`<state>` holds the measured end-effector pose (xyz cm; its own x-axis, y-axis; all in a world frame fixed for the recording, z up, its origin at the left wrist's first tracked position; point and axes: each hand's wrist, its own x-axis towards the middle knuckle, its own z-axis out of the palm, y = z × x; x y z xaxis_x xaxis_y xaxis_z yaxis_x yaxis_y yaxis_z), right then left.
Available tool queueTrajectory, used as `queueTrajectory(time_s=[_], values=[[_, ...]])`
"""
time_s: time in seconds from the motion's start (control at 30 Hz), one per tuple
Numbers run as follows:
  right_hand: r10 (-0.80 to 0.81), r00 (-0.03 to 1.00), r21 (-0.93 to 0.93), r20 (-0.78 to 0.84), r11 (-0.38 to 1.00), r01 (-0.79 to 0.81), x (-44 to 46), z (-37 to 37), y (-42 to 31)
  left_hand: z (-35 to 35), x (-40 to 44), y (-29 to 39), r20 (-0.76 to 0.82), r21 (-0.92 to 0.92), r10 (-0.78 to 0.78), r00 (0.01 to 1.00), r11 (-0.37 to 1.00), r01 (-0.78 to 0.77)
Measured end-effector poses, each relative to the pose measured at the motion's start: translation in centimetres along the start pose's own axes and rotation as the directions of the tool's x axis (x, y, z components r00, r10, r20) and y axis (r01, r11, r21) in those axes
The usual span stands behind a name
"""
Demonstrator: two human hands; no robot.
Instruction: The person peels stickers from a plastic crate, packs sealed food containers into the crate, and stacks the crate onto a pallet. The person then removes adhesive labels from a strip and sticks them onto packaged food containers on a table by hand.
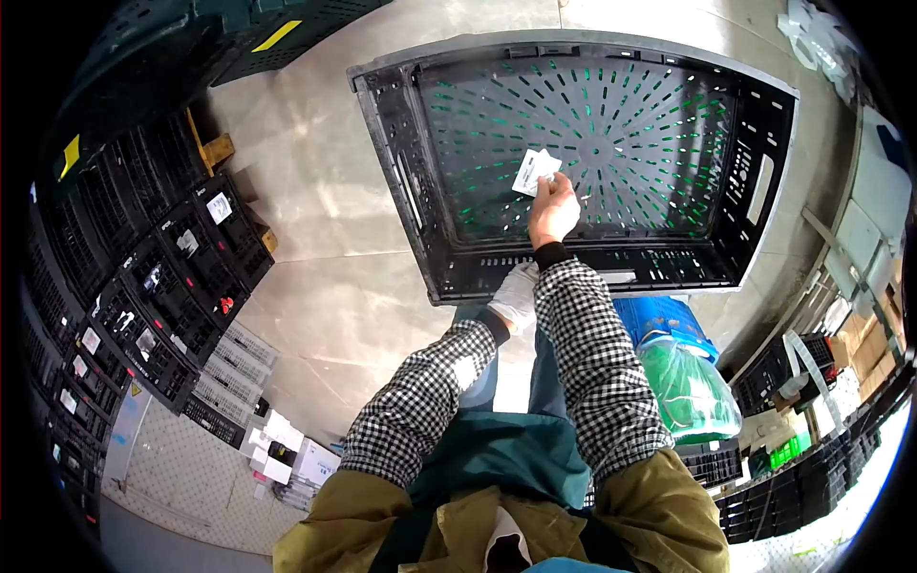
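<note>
A large black crate (597,263) with slotted walls and base lies before me, green showing through its slots. Over its base, left of centre, my bare right hand (554,209) pinches small white paper labels (535,173) between thumb and fingers. My left hand (517,293), in a white glove, is at the crate's near wall; its fingers are mostly hidden, so its grip cannot be made out. Both forearms wear black-and-white checked sleeves.
Stacks of black crates (172,320) stand at the left, and a dark green bin (244,57) is at the upper left. A blue container (669,320) and a clear bag with green contents (686,392) are near my right forearm. Shelving lines the right.
</note>
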<state>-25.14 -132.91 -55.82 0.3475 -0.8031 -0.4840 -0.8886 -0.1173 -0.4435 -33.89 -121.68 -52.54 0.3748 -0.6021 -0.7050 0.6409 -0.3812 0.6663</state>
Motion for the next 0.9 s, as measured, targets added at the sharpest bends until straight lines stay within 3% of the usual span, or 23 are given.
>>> queueTrajectory(time_s=[0.03, 0.07, 0.1, 0.23, 0.37, 0.5, 0.6, 0.7, 0.8, 0.9], values=[[0.006, 0.999, -0.028, -0.034, 1.000, -0.007, 0.0, 0.5, 0.0, -0.1, -0.5, -0.8, 0.022, -0.377, -0.142, 0.990, 0.916, 0.140], [0.063, 0.997, -0.004, -0.046, 0.998, -0.063, 0.1, 0.7, 0.2, 0.0, -0.7, -1.5, 0.075, -0.673, -0.254, 0.964, 0.700, 0.237], [0.119, 0.991, 0.023, -0.057, 0.993, -0.118, 0.2, 0.7, -0.3, -0.1, -0.6, -1.2, 0.118, -0.818, -0.316, 0.941, 0.507, 0.273], [0.191, 0.976, 0.016, -0.104, 0.982, -0.191, 0.3, 0.6, -1.5, -0.1, -0.9, 3.8, 0.221, -0.937, -0.582, 0.783, 0.094, 0.335], [0.213, 0.971, -0.107, -0.108, 0.969, -0.224, 0.0, 1.0, -0.9, 0.0, -1.3, 6.5, 0.176, -0.946, -0.568, 0.804, 0.127, 0.297], [0.120, 0.982, -0.117, -0.144, 0.983, -0.138, 0.0, 0.8, -1.4, 0.0, -1.4, 5.9, 0.162, -0.943, -0.588, 0.793, 0.145, 0.300], [0.070, 0.978, -0.130, -0.199, 0.987, -0.097, 0.2, 1.3, -0.9, 0.0, -1.7, 5.9, 0.120, -0.923, -0.564, 0.817, 0.239, 0.301], [0.071, 0.984, -0.167, -0.166, 0.981, -0.099, 0.5, 1.4, -0.4, -0.1, -1.5, 6.0, 0.178, -0.938, -0.608, 0.774, 0.133, 0.321], [0.054, 0.983, -0.196, -0.174, 0.977, -0.088, 1.0, 1.3, -0.4, -0.1, -1.4, 5.1, 0.149, -0.910, -0.608, 0.780, 0.225, 0.349], [0.059, 0.997, -0.301, 0.047, 0.953, -0.042, 1.2, 1.6, -0.9, 0.3, -1.4, 4.3, 0.128, -0.902, -0.524, 0.842, 0.291, 0.318]])
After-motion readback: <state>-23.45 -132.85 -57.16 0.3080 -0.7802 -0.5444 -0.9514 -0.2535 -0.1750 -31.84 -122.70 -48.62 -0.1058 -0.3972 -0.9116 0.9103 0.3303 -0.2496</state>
